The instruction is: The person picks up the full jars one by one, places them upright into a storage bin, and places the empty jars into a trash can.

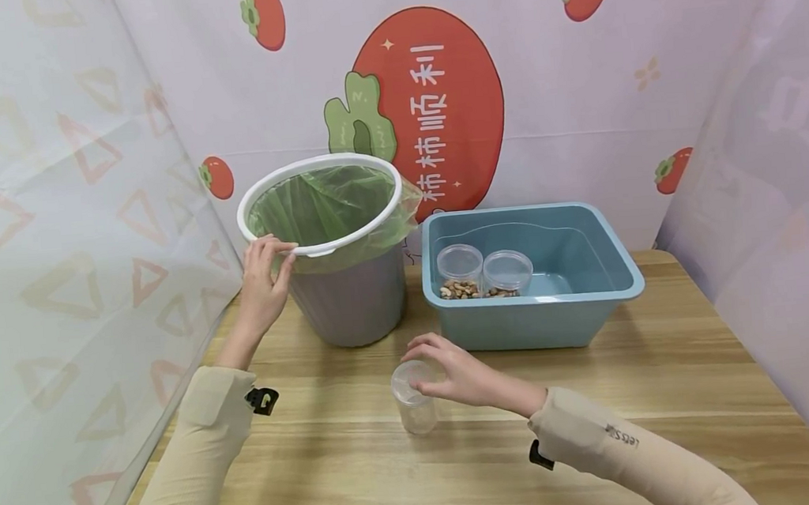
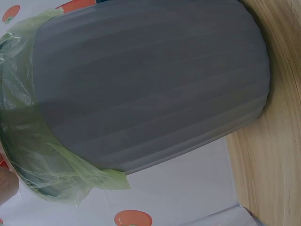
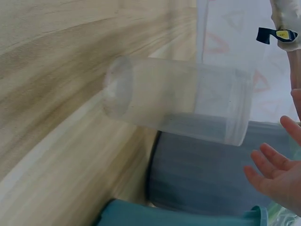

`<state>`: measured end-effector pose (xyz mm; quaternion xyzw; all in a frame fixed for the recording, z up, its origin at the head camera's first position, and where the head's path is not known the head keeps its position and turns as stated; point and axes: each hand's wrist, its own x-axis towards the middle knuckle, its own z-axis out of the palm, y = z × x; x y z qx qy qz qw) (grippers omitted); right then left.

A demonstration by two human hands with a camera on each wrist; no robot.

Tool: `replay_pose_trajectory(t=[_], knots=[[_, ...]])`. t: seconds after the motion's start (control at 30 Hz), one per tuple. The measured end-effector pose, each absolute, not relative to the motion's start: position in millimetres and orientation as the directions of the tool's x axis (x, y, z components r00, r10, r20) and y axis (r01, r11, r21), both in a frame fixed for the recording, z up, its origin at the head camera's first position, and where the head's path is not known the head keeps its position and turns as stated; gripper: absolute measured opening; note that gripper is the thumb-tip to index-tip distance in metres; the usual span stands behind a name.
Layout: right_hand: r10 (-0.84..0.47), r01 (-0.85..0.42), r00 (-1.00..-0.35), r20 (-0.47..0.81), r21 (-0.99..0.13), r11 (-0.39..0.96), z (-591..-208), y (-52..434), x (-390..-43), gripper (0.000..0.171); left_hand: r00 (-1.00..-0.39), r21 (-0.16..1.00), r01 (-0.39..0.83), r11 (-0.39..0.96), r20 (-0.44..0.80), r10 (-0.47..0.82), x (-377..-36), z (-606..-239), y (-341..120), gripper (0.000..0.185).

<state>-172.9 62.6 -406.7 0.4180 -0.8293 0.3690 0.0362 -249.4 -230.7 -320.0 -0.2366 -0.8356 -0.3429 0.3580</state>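
A grey trash can stands at the back left, lined with a green plastic bag under a white rim ring. My left hand holds the near left part of that ring, fingers over it and thumb below. In the left wrist view the can's ribbed side fills most of the picture. A clear plastic jar stands upright on the table with nothing visible inside. Above its top, my right hand hovers with fingers spread and curved; the right wrist view shows a gap between fingers and jar.
To the right of the can sits a blue plastic tub. In its left end are two lidded clear jars, one beside the other, both partly filled with nuts. Printed curtains enclose the wooden table.
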Motion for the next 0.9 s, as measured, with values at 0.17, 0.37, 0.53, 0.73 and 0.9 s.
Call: replay_pose_trajectory(t=[0.17, 0.37, 0.53, 0.73, 0.9], knots=[[-0.669, -0.702, -0.661, 0.338, -0.593, 0.394, -415.3, 64.0, -172.3, 0.034, -0.628, 0.4, 0.642, 0.654, 0.764, 0.148, -249.7, -319.6, -230.4, 0.012], [-0.668, -0.68, -0.676, 0.311, -0.612, 0.404, -423.4, 64.2, -171.0, 0.041, -0.635, 0.411, 0.638, 0.651, 0.759, 0.143, -249.5, -320.5, -230.6, 0.012], [-0.67, -0.662, -0.686, 0.285, -0.628, 0.41, -428.9, 63.1, -170.9, 0.048, -0.632, 0.409, 0.642, 0.649, 0.762, 0.145, -250.1, -320.6, -230.5, 0.012], [-0.667, -0.641, -0.695, 0.267, -0.65, 0.408, -435.4, 61.2, -170.7, 0.054, -0.635, 0.41, 0.638, 0.651, 0.759, 0.144, -250.2, -320.4, -230.5, 0.012], [-0.671, -0.648, -0.687, 0.279, -0.653, 0.392, -440.6, 60.1, -170.7, 0.057, -0.633, 0.409, 0.639, 0.651, 0.761, 0.144, -248.5, -319.8, -230.3, 0.012]])
